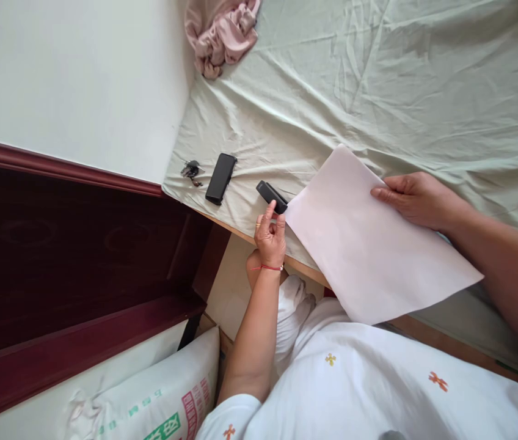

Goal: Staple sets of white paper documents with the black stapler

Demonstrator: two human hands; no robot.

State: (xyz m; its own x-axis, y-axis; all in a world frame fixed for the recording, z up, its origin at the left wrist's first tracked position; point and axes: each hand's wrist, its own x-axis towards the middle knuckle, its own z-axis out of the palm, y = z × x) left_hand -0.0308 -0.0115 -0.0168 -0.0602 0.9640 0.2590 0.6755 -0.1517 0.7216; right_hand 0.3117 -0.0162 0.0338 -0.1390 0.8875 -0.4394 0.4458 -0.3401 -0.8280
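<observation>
Left hand (270, 235) fingertips pinch small black device (272, 197) at bed (424, 91) edge. Right hand (412, 197) lies flat, grip open, on pink paper sheet (369, 244).

On the bed (424, 79), the stapler (272, 197) lies just left of the paper (369, 244). The phone (221, 178) lies left of the stapler, the keys (191, 170) beyond it. The cloth (222, 33) lies behind the phone, by the wall (71, 79).
</observation>
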